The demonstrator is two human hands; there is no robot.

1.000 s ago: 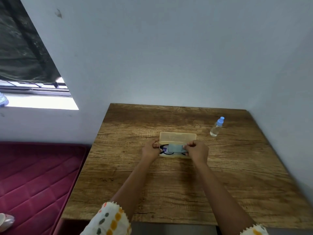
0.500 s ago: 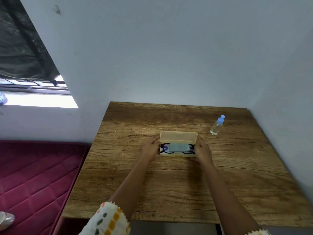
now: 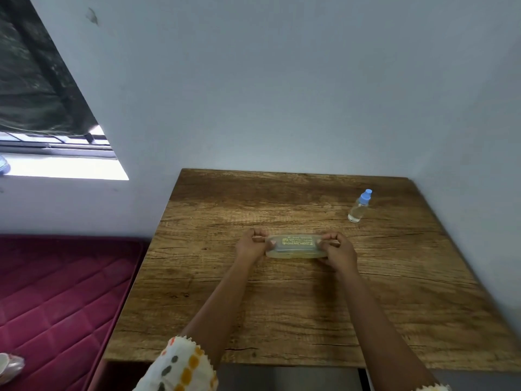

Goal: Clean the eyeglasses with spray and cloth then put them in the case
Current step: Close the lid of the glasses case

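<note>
Landmark: the wooden table [image 3: 282,306] with its brown grain top, pushed into a corner of pale grey walls.

Translucent yellowish oblong plastic case [image 3: 293,246], printed lettering on the lid, lies flat near the middle of the table, long axis running left to right. Lid is down. The glasses and cloth cannot be made out through the plastic, so their place inside is a guess from the task only.

Left hand [image 3: 251,245] caps the case's left end; right hand [image 3: 337,249] caps its right end. Fingers of both are curled in tight around the ends, thumbs on the lid, other fingers wrapped down toward the base. The case sits between the two hands, touching both, resting on the table and not lifted.

Small clear spray bottle with a pale blue cap [image 3: 359,207] stands upright toward the table's far right corner, well apart from the case and hands.

Handling judgement: case looks light, stiff, thin-walled, a bit slick on smooth plastic. The ends are the sound places to hold, as here; pressing the lid's middle risks flexing it onto the lenses. Closing wants even pressure on both ends until the catch seats; whether it has latched cannot be told.

Task reads as nearly finished: cleaning done, case being pressed closed.

Off the table's left edge: a dark red quilted mattress [image 3: 56,292].
</note>
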